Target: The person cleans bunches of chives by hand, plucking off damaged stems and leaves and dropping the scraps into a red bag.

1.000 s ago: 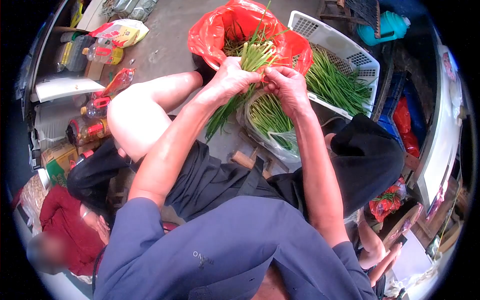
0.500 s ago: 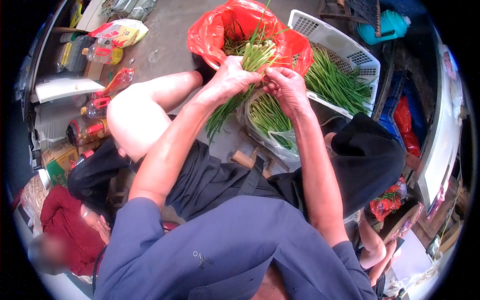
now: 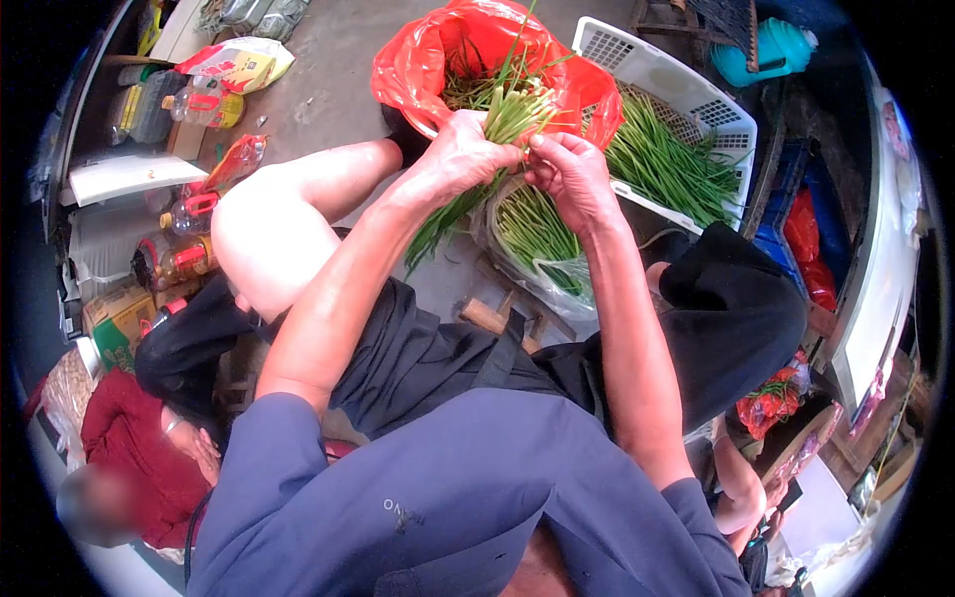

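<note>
So the left hand (image 3: 463, 154) has a closed grip around a bunch of long, thin green stalks (image 3: 519, 111). The pale ends stick up past the fingers, and the green leafy part hangs down below that hand. The right hand (image 3: 569, 169) is right up against the bunch, thumb and finger pinched together in a small closed grip; can't tell if anything's caught between the tips, too tiny to see.

The bunch is up in front of the person, overlapping the near side of a shiny red plastic bag (image 3: 411, 70) with loose green bits inside. Below the hands there's a clear plastic bag (image 3: 565, 297) packed with more stalks. Over to the right, a white perforated plastic basket (image 3: 609, 48) holds a pile of long green stalks (image 3: 674, 164). Further right of that is a teal plastic jug (image 3: 764, 55). Somebody in a dark red top (image 3: 121, 433) is down at the lower left.
</note>
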{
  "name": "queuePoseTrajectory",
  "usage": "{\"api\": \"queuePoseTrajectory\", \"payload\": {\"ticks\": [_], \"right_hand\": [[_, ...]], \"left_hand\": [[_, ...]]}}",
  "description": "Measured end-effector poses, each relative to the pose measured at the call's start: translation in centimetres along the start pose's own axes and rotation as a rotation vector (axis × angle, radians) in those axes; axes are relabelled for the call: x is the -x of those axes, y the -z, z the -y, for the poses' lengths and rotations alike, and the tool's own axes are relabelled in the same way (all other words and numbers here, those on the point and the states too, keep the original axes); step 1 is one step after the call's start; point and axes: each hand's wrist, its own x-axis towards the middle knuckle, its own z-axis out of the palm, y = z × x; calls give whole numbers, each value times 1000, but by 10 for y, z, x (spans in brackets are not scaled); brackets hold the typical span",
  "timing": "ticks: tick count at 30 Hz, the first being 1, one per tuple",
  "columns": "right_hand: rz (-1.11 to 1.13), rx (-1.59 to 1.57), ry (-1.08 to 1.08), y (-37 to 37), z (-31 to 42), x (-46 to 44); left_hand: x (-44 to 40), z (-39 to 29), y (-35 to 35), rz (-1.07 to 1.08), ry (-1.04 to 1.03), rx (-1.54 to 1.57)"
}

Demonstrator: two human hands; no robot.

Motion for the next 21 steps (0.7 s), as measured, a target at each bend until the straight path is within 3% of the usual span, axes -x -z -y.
{"api": "queuePoseTrajectory", "payload": {"ticks": [14,21], "right_hand": [[-32,-13,0,-4,-1,0],[-48,-107,-4,-2,0,0]], "left_hand": [[1,-3,0,6,-2,12],[-8,14,4,-45,-113,-184]]}}
